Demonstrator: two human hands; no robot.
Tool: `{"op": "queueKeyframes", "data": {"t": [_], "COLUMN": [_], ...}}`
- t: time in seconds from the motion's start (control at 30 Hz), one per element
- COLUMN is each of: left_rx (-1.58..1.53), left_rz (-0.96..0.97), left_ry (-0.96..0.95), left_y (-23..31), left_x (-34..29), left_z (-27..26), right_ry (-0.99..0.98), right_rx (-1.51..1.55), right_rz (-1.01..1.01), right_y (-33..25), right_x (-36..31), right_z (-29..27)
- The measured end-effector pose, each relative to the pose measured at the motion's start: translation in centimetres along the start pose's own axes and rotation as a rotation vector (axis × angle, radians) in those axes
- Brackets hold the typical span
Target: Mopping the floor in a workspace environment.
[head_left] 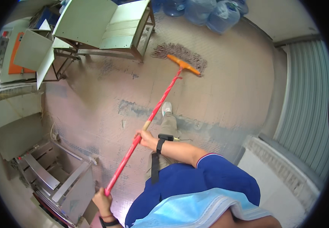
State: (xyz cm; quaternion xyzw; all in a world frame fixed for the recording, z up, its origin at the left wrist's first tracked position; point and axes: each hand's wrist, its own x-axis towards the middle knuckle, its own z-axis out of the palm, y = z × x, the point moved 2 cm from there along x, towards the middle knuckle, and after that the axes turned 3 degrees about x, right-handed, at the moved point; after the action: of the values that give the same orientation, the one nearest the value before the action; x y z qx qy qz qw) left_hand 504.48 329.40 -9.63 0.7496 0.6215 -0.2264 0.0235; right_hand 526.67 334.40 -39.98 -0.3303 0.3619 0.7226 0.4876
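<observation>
A mop with a long red handle point(163, 99) slants across the view, up and to the right. Its orange head clamp point(183, 65) holds grey-brown yarn strands point(185, 55), which lie spread on the floor. My left hand point(102, 200) is closed around the lower end of the handle. Farther up, just below a tan band on the handle, my right hand point(146, 139) grips it too. Dark straps circle both wrists. One of my feet, in a light shoe point(167, 108), stands beside the handle.
Pale green wooden seats point(120, 26) stand at the upper left, near the mop head. Blue water jugs point(223, 17) sit at the far wall. A metal-framed cabinet point(73, 190) is at lower left, a ribbed grey shutter point(308, 98) at right. Dark worn patches point(138, 110) mark the floor.
</observation>
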Motion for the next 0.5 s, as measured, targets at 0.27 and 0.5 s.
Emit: {"op": "queueKeyframes", "data": {"t": [0.27,0.5], "left_rx": [-0.398,-0.392], "left_rz": [0.316,0.281], "left_ry": [-0.159,-0.387], "left_y": [22.1,25.3], "left_x": [19.8,15.3], "left_z": [4.7,8.6], "right_ry": [0.293,0.591], "right_rx": [-0.3,-0.802], "right_rz": [-0.57,-0.716], "right_y": [-33.3,-43.1], "right_x": [7.4,10.0], "right_z": [1.1,-6.7]}}
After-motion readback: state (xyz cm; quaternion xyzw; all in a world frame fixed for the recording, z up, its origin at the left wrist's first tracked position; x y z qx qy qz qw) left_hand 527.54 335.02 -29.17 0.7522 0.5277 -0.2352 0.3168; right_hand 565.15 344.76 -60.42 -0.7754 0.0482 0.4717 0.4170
